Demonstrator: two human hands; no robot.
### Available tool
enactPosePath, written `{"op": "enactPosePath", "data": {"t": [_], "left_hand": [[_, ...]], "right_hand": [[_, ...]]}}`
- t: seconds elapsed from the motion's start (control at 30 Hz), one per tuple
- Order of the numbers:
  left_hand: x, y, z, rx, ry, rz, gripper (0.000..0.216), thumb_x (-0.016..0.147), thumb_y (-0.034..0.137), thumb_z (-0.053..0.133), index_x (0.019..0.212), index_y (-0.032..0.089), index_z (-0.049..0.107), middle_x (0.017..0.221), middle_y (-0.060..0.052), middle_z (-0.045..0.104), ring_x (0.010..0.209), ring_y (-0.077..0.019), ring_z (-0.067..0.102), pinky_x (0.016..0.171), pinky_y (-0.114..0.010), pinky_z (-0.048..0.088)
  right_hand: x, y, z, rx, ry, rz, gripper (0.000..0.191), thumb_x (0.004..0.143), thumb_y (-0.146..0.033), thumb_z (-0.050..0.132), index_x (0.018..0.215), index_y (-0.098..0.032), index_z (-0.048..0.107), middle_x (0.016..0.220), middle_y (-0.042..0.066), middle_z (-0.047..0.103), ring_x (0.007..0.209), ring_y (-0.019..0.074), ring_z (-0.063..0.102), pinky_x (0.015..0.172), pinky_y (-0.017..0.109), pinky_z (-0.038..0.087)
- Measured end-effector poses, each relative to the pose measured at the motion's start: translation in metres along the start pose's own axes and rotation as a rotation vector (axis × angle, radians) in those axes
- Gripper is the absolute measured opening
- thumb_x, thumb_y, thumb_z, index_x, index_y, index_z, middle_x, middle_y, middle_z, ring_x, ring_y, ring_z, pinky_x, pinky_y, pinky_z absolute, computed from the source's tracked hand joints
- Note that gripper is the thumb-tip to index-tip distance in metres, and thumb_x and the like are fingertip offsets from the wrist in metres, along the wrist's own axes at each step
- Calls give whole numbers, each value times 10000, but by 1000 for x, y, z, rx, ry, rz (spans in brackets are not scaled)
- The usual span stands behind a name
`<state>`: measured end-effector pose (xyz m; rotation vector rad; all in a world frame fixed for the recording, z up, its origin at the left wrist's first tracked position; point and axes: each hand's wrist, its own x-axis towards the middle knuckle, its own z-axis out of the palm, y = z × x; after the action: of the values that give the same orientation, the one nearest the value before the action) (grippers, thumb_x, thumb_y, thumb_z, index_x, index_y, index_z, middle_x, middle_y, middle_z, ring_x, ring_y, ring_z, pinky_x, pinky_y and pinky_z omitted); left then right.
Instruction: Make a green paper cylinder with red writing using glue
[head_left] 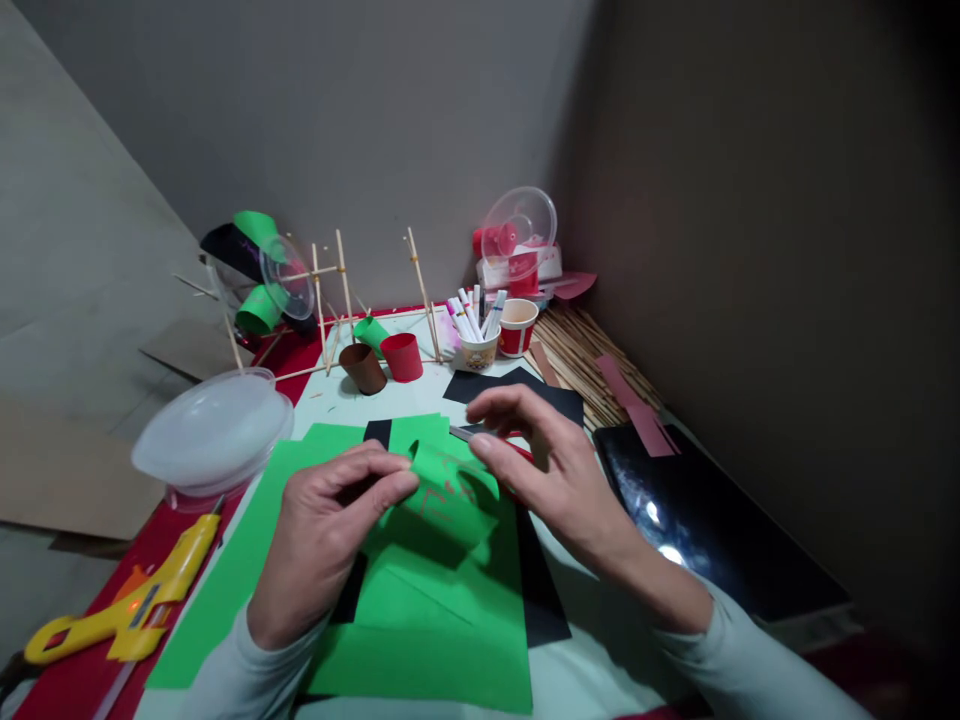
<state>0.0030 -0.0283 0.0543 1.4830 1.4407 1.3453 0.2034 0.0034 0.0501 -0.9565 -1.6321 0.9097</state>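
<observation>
My left hand [330, 525] pinches one edge of a curled piece of green paper [446, 495] with pencil lines on it. My right hand [551, 470] holds the opposite side of that same piece, fingers bent around it. Both hands hover over flat sheets of green paper [420, 620] and black paper [540, 600] on the table. A pair of red-handled scissors [465, 434] lies just behind the curled piece, mostly hidden by my right hand.
A yellow glue gun [127, 610] lies at the left front, beside a clear plastic lid [214, 430]. Behind stand a stick frame [341, 300], brown [364, 368] and red paper cups [403, 357], marker cups [480, 335], bamboo sticks [581, 355] and a dark tablet [705, 520].
</observation>
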Motion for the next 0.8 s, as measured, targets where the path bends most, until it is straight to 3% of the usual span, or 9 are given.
{"op": "enactPosePath", "data": {"t": [0.1,0.23,0.47,0.6,0.8], "left_hand": [[2,9,0,126,-198,107,123,760,250,750,645,247,796,625,-23,668,596,-174,588,579,-274,449],[4,17,2,193,-330,218,183,799,217,685,640,233,772,603,-23,674,557,-167,601,552,-259,440],[5,10,-3,338,-457,305,152,863,179,630,729,225,684,675,10,675,594,-139,586,590,-232,427],[4,7,-8,334,-479,282,122,875,186,638,791,231,561,679,56,574,582,-117,509,564,-216,398],[5,5,-17,290,-652,316,152,882,141,644,833,231,531,738,84,550,616,-92,469,597,-194,406]], "right_hand": [[2,-2,-4,-70,-257,-110,161,913,-303,702,1048,-220,675,1063,35,695,939,189,607,838,310,466],[0,1,-2,-214,-430,-174,237,942,-407,683,1002,-178,697,1007,70,700,938,212,597,828,333,452],[-1,10,-3,-296,-555,-221,292,960,-460,648,947,-171,686,919,67,673,944,229,587,791,319,427],[0,15,-3,-195,-596,-241,317,953,-471,645,967,-166,729,904,52,693,909,207,599,802,311,419],[1,16,-1,34,-733,-147,307,981,-438,629,942,-174,782,834,26,692,805,163,614,741,270,434]]}}
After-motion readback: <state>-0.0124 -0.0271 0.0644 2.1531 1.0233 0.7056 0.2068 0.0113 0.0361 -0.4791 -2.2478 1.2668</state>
